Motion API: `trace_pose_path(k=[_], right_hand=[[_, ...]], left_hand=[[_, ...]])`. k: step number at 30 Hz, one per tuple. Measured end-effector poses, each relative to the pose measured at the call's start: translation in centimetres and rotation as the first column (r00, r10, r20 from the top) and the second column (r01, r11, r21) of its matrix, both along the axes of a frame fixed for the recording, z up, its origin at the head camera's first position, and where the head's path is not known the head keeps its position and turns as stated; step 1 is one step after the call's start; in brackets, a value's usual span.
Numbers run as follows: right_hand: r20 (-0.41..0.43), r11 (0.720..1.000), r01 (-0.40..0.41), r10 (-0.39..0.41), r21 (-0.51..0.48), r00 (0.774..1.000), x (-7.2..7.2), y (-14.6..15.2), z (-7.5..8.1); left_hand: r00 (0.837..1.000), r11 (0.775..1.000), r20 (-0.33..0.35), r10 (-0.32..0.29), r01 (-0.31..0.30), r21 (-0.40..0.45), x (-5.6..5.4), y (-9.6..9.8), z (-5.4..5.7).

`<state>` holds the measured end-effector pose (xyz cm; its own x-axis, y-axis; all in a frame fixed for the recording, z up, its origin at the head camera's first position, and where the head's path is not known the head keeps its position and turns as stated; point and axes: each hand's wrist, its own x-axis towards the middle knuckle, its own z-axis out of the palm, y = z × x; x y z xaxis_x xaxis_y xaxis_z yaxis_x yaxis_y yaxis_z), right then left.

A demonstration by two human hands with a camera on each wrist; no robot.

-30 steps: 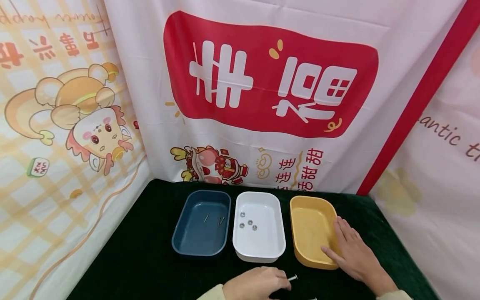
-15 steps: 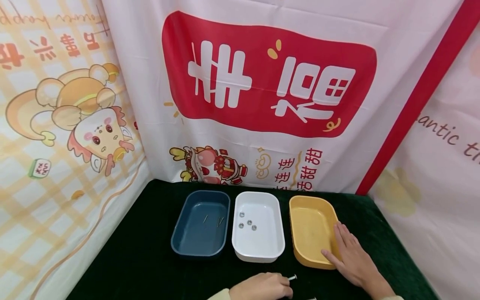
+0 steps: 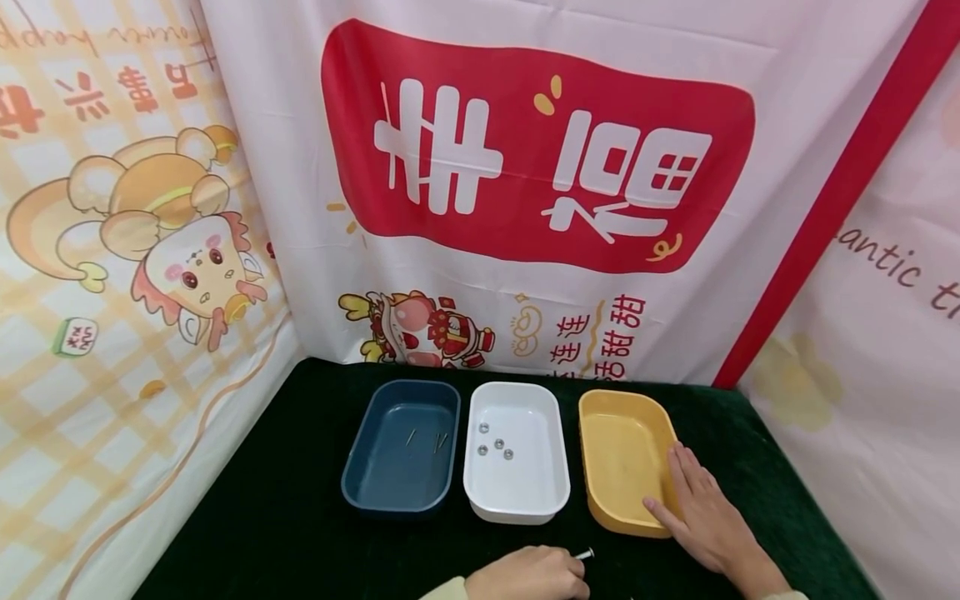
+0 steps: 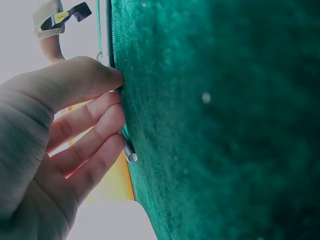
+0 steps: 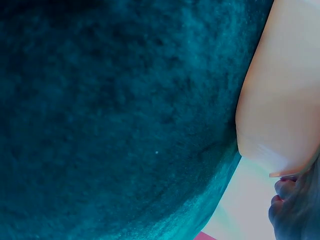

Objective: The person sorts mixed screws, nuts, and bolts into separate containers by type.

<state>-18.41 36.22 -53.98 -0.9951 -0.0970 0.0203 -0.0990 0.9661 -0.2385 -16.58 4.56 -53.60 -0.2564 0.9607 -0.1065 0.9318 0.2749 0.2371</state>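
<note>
My left hand point(image 3: 528, 573) is low over the dark green cloth, fingers bent down. In the left wrist view its thumb and index fingertips come together at the cloth; whether something is between them is hidden. Close beside its other fingertips lies a small metal screw point(image 3: 585, 554), its end point(image 4: 132, 158) showing in the left wrist view. My right hand point(image 3: 712, 517) rests with straight fingers along the right side of the yellow tray point(image 3: 618, 442), thumb over the rim. In the right wrist view the tray's wall point(image 5: 280, 90) stands beside the fingers point(image 5: 285, 190).
Left of the yellow tray stands a white tray point(image 3: 517, 492) with several nuts point(image 3: 499, 444). Further left, a blue tray point(image 3: 397, 492) holds thin pins or screws point(image 3: 438, 443). Printed cloth walls point(image 3: 525, 333) close off the back and sides. Green cloth point(image 3: 255, 517) covers the table.
My left hand has shifted slightly right and towards the bottom edge, its fingers more drawn in. The screw beside it stays put. My right hand slid back a little along the yellow tray.
</note>
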Motion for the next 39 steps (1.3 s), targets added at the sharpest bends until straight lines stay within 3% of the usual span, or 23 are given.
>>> trace_pose_path(k=[17, 35, 39], right_hand=[[-0.003, 1.0, -0.006, 0.006, 0.014, 1.0, -0.1, 0.0, 0.2], [-0.001, 1.0, -0.001, 0.001, 0.028, 1.0, 0.1, -0.1, 0.3], [-0.004, 1.0, -0.003, 0.003, 0.028, 1.0, 0.1, -0.1, 0.3]], left_hand=[[0.992, 0.999, 0.121, 0.021, -0.018, -0.026, -0.4, -1.0, 0.8], [0.989, 0.999, 0.136, 0.053, -0.054, -0.002, -1.1, -2.4, 2.5], [0.993, 0.998, 0.101, 0.056, -0.057, 0.003, -1.3, -2.4, 3.0]])
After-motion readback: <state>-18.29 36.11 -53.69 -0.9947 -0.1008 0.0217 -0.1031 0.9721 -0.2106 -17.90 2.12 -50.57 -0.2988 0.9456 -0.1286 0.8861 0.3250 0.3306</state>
